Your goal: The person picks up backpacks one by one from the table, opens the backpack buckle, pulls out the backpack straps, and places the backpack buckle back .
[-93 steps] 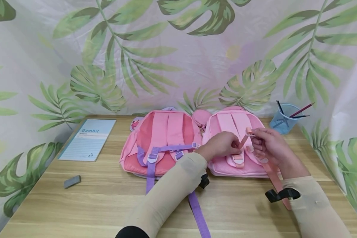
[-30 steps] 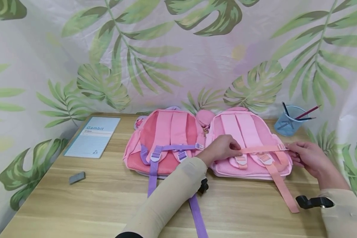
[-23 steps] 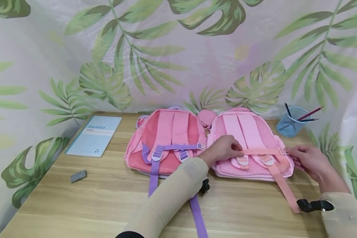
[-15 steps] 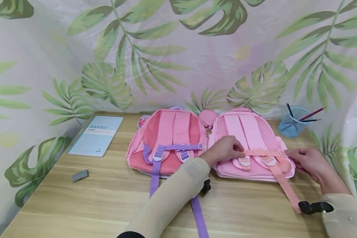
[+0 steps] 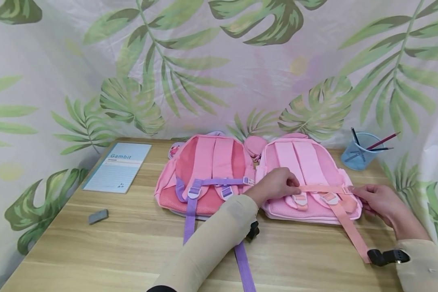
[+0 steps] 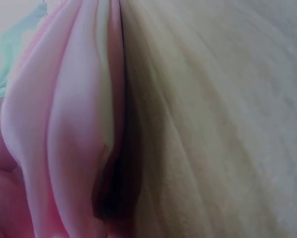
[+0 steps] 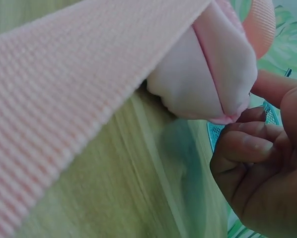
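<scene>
A light pink backpack (image 5: pixel 277 158) lies with its straps up at the right of the pair. Across its lower part runs a peach strap (image 5: pixel 323 188), stretched nearly flat between both hands. My left hand (image 5: pixel 277 184) pinches the strap's left end, its fingertips partly hidden. At the right edge of the bag, my right hand (image 5: pixel 381 200) holds the strap's end by a pale buckle (image 5: pixel 346 190) between thumb and finger. In the right wrist view the other fingers (image 7: pixel 245 146) curl beside the bag's corner (image 7: pixel 208 79). The left wrist view shows mostly pink fabric (image 6: pixel 79 114) and sleeve.
A darker pink backpack (image 5: pixel 204 162) with a fastened purple strap (image 5: pixel 222 181) lies to the left. A notebook (image 5: pixel 118 167) and a grey eraser (image 5: pixel 98 216) are further left. A blue mesh pen cup (image 5: pixel 358 156) stands behind the right hand. Loose strap tails hang toward the front.
My right hand has moved right and down with the buckle end, drawing the peach strap straight across the bag. Lately it has sunk slightly. My left hand stays on the strap; the view has shifted.
</scene>
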Demonstrator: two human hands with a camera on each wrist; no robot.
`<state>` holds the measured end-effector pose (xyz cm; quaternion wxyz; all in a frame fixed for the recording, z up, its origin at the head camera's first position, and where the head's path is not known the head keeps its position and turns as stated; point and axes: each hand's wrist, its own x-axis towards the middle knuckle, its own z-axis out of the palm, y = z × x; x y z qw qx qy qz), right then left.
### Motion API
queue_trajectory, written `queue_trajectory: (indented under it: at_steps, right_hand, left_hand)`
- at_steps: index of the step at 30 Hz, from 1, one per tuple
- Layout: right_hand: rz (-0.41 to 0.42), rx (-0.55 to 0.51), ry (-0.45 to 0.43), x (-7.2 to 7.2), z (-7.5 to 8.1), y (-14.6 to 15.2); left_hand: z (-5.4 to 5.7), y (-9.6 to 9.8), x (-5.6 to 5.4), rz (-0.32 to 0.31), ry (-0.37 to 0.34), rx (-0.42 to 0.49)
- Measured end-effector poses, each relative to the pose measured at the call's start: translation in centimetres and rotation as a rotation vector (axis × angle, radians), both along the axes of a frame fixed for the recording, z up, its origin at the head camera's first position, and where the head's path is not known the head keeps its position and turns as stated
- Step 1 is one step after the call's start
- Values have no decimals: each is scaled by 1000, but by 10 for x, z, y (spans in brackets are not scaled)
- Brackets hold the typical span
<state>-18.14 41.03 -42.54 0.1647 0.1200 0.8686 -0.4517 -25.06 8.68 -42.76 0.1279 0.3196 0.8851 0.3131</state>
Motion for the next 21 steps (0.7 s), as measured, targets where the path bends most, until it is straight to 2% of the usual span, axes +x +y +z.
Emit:
queue_trajectory:
  at_steps: [6,10,13,16,21]
  right_hand:
    - [-9,-5,25,2,-2,0]
    - [10,24,76,6,-1,1]
    - [-7,63,137,10,0,3]
    - [-77,112,225,13,4,2]
    - [-144,169,372,15,17,-7]
  left_hand:
    - [2,0,2,3,11,-17]
    - [7,-3,3,35,-40,31]
    - [13,-8,3,63,-81,76]
    - [21,-16,1,86,-97,104]
    - [36,-31,-1,134,-72,149]
